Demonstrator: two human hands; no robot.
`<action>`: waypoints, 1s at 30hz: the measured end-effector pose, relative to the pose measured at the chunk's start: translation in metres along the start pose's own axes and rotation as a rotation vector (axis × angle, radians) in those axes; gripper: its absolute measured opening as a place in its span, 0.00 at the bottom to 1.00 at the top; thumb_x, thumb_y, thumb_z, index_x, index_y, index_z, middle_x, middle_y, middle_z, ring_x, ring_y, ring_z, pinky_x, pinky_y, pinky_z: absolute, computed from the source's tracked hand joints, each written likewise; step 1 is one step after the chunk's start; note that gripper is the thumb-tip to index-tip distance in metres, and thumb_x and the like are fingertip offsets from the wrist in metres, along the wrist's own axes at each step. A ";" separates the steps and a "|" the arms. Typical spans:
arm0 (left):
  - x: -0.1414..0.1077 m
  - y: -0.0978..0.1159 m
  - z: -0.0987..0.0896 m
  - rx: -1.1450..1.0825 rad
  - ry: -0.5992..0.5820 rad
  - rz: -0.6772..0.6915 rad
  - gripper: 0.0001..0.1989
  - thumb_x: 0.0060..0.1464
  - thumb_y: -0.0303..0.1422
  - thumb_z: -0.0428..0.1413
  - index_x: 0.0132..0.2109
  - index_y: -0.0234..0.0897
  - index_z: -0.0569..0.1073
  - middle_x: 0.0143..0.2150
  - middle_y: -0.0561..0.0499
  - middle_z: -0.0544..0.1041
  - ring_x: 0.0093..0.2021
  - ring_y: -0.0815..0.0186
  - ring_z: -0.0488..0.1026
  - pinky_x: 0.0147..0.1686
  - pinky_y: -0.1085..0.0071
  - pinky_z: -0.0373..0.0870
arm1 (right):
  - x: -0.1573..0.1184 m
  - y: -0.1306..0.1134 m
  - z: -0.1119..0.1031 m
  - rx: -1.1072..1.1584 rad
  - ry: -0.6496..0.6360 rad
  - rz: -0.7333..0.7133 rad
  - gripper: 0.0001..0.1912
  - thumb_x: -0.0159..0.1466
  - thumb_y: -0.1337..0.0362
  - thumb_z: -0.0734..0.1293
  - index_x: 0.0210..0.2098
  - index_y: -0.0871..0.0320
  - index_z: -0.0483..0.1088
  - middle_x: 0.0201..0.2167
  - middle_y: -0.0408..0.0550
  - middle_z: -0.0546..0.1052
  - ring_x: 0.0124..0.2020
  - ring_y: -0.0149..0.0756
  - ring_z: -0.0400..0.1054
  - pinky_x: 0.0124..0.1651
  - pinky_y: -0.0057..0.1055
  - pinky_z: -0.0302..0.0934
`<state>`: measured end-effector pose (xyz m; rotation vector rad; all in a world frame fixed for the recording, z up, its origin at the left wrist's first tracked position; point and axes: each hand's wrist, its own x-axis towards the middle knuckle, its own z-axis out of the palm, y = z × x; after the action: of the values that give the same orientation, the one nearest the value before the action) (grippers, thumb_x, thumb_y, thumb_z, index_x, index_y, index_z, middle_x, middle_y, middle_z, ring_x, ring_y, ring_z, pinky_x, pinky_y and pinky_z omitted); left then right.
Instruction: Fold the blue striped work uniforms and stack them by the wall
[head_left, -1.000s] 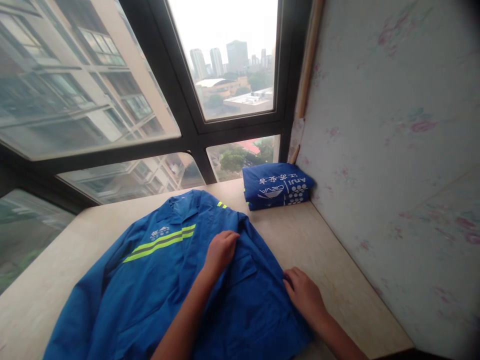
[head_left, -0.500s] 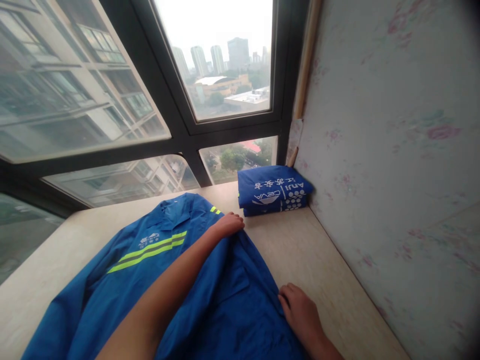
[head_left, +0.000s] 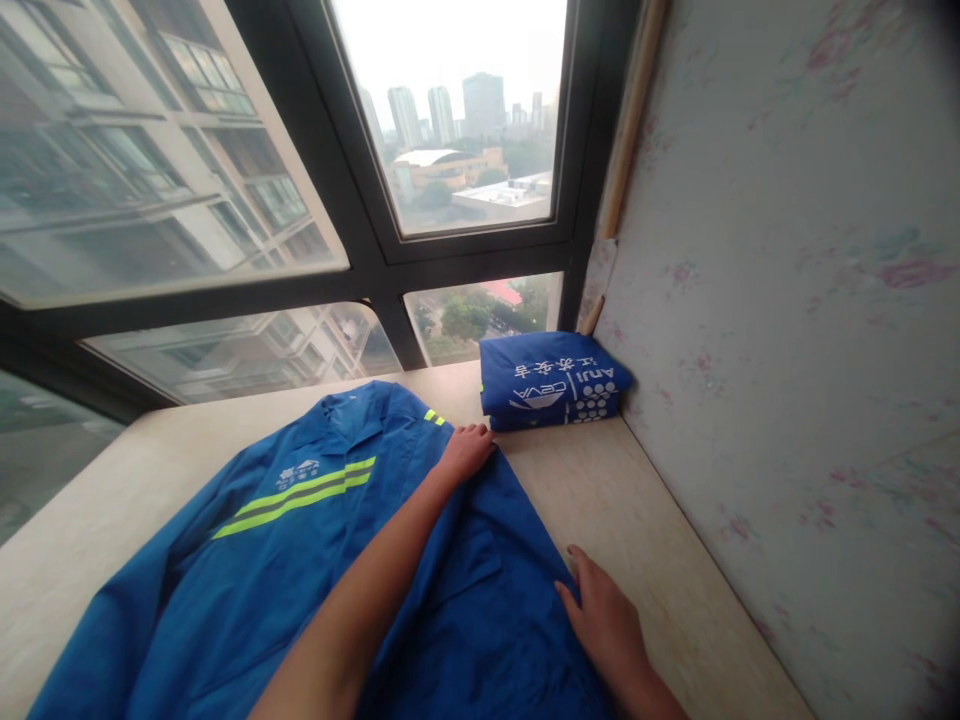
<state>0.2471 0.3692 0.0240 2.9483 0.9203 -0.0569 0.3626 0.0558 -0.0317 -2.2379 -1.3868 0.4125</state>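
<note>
A blue work jacket (head_left: pixel 292 560) with yellow-green reflective stripes is spread out, its collar toward the window and its right-hand side folded inward. My left hand (head_left: pixel 469 452) reaches across it, fingers curled over the upper corner of the folded side. Lower down, my right hand (head_left: pixel 606 625) is at the jacket's right edge, thumb and forefinger apart. Its other fingers are partly hidden. Just beyond my left hand sits a folded blue garment (head_left: pixel 536 365) with white printed lettering. The jacket's lower end runs out of view.
The jacket lies on a pale, marble-like ledge (head_left: pixel 660 540). Dark-framed windows (head_left: pixel 375 285) border its far and left sides. A flower-patterned wall (head_left: pixel 787 380) rises along the right, with a wooden strip (head_left: pixel 634 130) in the corner.
My right hand's thumb and forefinger have parted at the jacket's edge. My left hand stays at the upper corner, and the view has shifted slightly.
</note>
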 end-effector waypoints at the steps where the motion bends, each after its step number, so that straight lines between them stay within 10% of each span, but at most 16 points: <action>1: -0.002 0.002 0.001 0.007 0.003 -0.018 0.14 0.63 0.34 0.49 0.52 0.36 0.73 0.47 0.41 0.76 0.49 0.56 0.72 0.48 0.61 0.64 | 0.000 0.001 0.003 -0.018 0.005 -0.013 0.21 0.68 0.59 0.57 0.57 0.57 0.67 0.48 0.55 0.78 0.47 0.45 0.74 0.44 0.35 0.67; 10: -0.022 0.005 -0.002 0.082 0.060 -0.151 0.15 0.61 0.26 0.47 0.52 0.36 0.72 0.48 0.40 0.75 0.50 0.55 0.71 0.48 0.59 0.63 | -0.002 0.005 0.019 -0.097 0.190 -0.142 0.21 0.68 0.68 0.55 0.58 0.54 0.67 0.56 0.56 0.73 0.52 0.49 0.71 0.51 0.44 0.66; 19: 0.012 0.014 0.009 0.140 0.020 -0.164 0.13 0.62 0.38 0.56 0.48 0.33 0.73 0.48 0.46 0.75 0.48 0.61 0.73 0.49 0.57 0.71 | -0.015 -0.003 0.044 -0.292 0.166 -0.709 0.35 0.58 0.68 0.64 0.65 0.51 0.61 0.64 0.49 0.66 0.61 0.47 0.65 0.58 0.40 0.61; 30: -0.004 0.044 0.011 0.088 0.159 -0.301 0.19 0.59 0.24 0.47 0.54 0.24 0.72 0.52 0.28 0.72 0.55 0.46 0.68 0.53 0.48 0.62 | -0.030 0.020 0.075 -0.328 0.199 -0.654 0.31 0.57 0.63 0.67 0.61 0.45 0.66 0.61 0.47 0.71 0.57 0.52 0.69 0.54 0.43 0.64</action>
<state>0.2692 0.3301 0.0150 2.8976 1.4120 0.1305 0.3279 0.0387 -0.1058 -1.8288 -2.0601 -0.2695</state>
